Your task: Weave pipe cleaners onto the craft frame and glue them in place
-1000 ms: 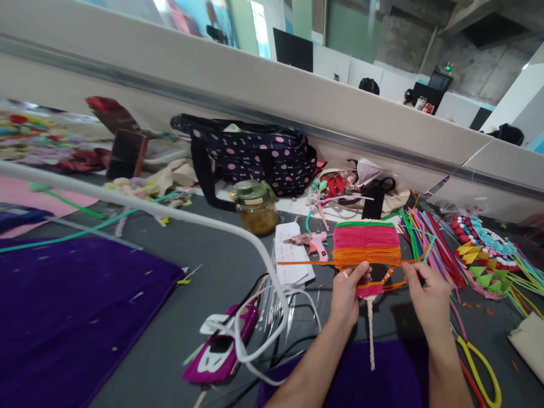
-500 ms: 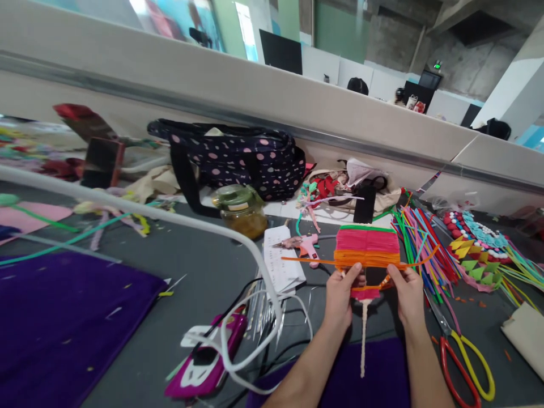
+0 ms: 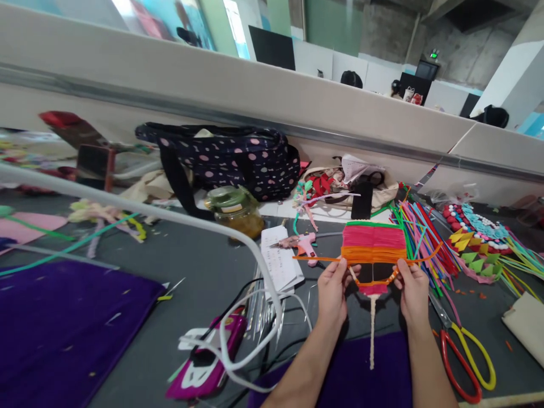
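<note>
Woven panel of pipe cleaners, banded green, pink and orange, is held up above the grey desk between my two hands, near the middle right of the view. My left hand has its fingers pinched on the panel's lower left corner, where a loose orange strand sticks out sideways. My right hand pinches the lower right corner in the same way, thumb on the near side. Held at both corners, the panel stays flat and taut, facing me, with the unwoven gap below the orange rows open to view. A cream stem hangs straight down from its lower end, over a purple cloth at the near edge (it seems to serve as the frame's handle). Just right of the panel lies a fan of spare pipe cleaners, within easy reach. Yellow-handled scissors rest on the desk beside my right wrist. A pink glue gun lies just left of the panel, next to a glass jar and a spotted bag.
</note>
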Action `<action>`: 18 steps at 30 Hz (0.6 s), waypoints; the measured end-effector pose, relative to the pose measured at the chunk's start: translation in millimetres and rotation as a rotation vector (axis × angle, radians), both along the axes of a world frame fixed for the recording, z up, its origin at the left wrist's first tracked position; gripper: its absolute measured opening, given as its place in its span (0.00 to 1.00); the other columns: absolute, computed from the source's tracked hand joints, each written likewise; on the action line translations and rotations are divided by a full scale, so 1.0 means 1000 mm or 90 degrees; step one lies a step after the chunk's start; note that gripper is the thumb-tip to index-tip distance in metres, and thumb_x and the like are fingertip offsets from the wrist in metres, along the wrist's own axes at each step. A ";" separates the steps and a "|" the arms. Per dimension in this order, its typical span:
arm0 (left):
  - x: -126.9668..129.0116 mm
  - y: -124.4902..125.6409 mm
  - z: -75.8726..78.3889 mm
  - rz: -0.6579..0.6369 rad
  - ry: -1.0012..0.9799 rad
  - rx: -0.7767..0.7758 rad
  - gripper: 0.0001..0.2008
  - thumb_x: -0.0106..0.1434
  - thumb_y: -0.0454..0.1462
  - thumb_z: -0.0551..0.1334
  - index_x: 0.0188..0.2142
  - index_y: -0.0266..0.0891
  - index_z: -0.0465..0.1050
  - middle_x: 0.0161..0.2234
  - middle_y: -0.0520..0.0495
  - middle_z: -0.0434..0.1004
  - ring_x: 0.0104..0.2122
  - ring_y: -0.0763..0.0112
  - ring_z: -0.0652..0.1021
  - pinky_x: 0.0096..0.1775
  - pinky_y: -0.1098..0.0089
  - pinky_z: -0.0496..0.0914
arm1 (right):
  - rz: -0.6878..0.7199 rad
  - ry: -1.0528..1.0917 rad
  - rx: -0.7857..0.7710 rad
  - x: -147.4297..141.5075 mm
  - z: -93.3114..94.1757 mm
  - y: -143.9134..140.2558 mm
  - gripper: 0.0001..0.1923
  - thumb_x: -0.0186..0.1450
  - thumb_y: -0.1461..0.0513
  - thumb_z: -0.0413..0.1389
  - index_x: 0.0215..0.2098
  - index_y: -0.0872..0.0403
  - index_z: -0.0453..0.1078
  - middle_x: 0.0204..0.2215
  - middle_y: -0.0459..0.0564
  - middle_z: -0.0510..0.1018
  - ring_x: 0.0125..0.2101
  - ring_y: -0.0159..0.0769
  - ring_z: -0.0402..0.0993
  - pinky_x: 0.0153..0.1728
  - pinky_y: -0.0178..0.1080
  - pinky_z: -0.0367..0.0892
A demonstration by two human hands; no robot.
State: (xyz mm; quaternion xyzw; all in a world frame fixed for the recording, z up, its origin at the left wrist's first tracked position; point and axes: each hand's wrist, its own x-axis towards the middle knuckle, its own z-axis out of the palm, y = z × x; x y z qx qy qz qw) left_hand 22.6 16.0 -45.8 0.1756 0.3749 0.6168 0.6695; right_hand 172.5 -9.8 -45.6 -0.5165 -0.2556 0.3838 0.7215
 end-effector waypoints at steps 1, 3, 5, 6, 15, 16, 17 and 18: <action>0.000 0.000 0.001 0.003 -0.001 0.002 0.14 0.45 0.41 0.71 0.29 0.36 0.74 0.25 0.49 0.79 0.27 0.67 0.80 0.29 0.74 0.70 | -0.001 0.002 0.002 0.001 0.000 0.000 0.17 0.51 0.53 0.65 0.22 0.57 0.70 0.18 0.44 0.72 0.15 0.22 0.58 0.13 0.29 0.49; -0.001 0.000 0.003 -0.001 -0.007 0.003 0.14 0.45 0.41 0.71 0.29 0.36 0.73 0.26 0.49 0.79 0.28 0.67 0.80 0.29 0.74 0.70 | -0.007 -0.002 0.003 0.002 -0.001 0.000 0.17 0.51 0.52 0.65 0.23 0.58 0.70 0.18 0.44 0.71 0.15 0.22 0.57 0.13 0.28 0.49; -0.002 -0.001 0.006 -0.015 -0.015 -0.004 0.14 0.46 0.40 0.70 0.30 0.36 0.72 0.27 0.49 0.79 0.27 0.67 0.80 0.30 0.73 0.71 | -0.013 -0.009 0.005 0.002 -0.002 0.001 0.17 0.52 0.52 0.65 0.24 0.58 0.70 0.18 0.44 0.72 0.14 0.21 0.57 0.13 0.28 0.49; -0.003 -0.001 0.007 -0.024 -0.019 -0.010 0.14 0.47 0.41 0.70 0.31 0.36 0.72 0.27 0.49 0.79 0.26 0.67 0.80 0.30 0.72 0.72 | -0.015 -0.013 0.006 0.003 -0.003 0.000 0.17 0.52 0.52 0.65 0.24 0.58 0.70 0.19 0.44 0.72 0.14 0.21 0.56 0.13 0.28 0.49; -0.006 0.005 0.008 -0.095 -0.015 -0.068 0.15 0.51 0.45 0.64 0.32 0.35 0.70 0.19 0.51 0.73 0.18 0.70 0.75 0.23 0.70 0.71 | -0.026 -0.084 0.020 -0.002 -0.003 -0.004 0.16 0.53 0.52 0.63 0.28 0.57 0.72 0.20 0.44 0.73 0.14 0.21 0.57 0.14 0.29 0.51; -0.007 0.005 0.007 -0.103 -0.022 -0.070 0.14 0.51 0.44 0.64 0.32 0.35 0.69 0.20 0.51 0.73 0.18 0.70 0.75 0.23 0.70 0.71 | -0.027 -0.087 0.022 -0.002 -0.003 -0.004 0.15 0.54 0.53 0.63 0.28 0.57 0.72 0.19 0.43 0.72 0.14 0.21 0.57 0.14 0.29 0.51; -0.008 0.005 0.007 -0.110 -0.031 -0.066 0.13 0.50 0.42 0.63 0.31 0.36 0.68 0.20 0.50 0.73 0.18 0.70 0.75 0.24 0.69 0.71 | -0.029 -0.087 0.023 -0.002 -0.003 -0.004 0.15 0.54 0.53 0.63 0.28 0.57 0.72 0.19 0.43 0.72 0.14 0.21 0.57 0.14 0.29 0.51; -0.008 0.005 0.007 -0.116 -0.041 -0.054 0.12 0.50 0.41 0.63 0.31 0.36 0.68 0.20 0.51 0.74 0.19 0.70 0.75 0.25 0.69 0.71 | -0.030 -0.084 0.023 -0.002 -0.003 -0.005 0.15 0.54 0.53 0.63 0.28 0.57 0.72 0.18 0.42 0.72 0.14 0.21 0.57 0.14 0.29 0.51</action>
